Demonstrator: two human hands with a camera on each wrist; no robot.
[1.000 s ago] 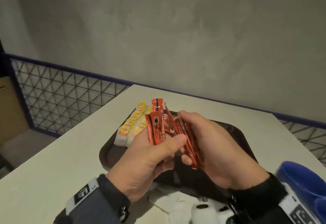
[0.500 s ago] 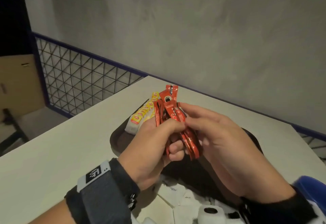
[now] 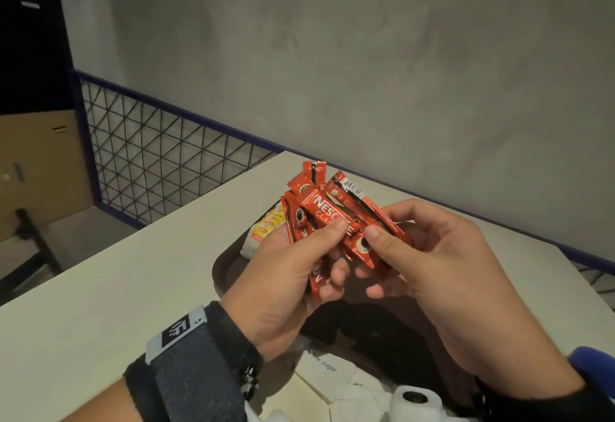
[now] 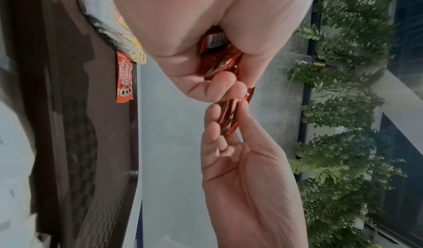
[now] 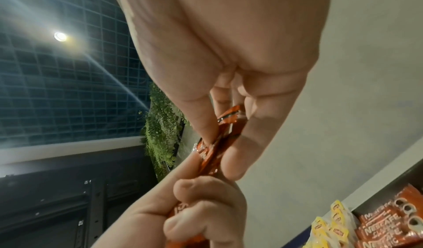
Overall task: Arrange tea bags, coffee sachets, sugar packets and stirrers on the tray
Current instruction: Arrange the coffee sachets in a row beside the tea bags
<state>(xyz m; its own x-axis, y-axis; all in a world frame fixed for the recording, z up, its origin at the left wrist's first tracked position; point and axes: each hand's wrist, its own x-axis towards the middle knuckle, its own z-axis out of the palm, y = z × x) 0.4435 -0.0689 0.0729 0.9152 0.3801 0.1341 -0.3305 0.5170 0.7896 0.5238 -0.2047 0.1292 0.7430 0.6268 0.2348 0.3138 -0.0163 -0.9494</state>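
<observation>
Above the dark brown tray (image 3: pixel 222 267), my left hand (image 3: pixel 319 255) grips a fanned bunch of red coffee sachets (image 3: pixel 321 210). My right hand (image 3: pixel 376 255) pinches the lower end of one sachet in that bunch between thumb and fingers. The left wrist view shows the same bunch (image 4: pixel 218 62) in the left hand (image 4: pixel 206 34), with the right hand's fingertips (image 4: pixel 214 110) on its end. More red coffee sachets (image 4: pixel 124 82) lie flat on the tray's far edge beside the yellow tea bags (image 3: pixel 266 227). White sugar packets (image 3: pixel 324 370) lie near me. No stirrers show.
The tray lies on a pale table (image 3: pixel 133 288). A white roll (image 3: pixel 416 398) lies at the near edge among the packets. A blue object (image 3: pixel 595 368) is at the lower right. A wire-mesh railing (image 3: pixel 159 162) runs behind the table on the left.
Both hands have lifted the bunch a little and spread it into a fan. The right hand has shifted from clasping the bunch's side to pinching one sachet's end.
</observation>
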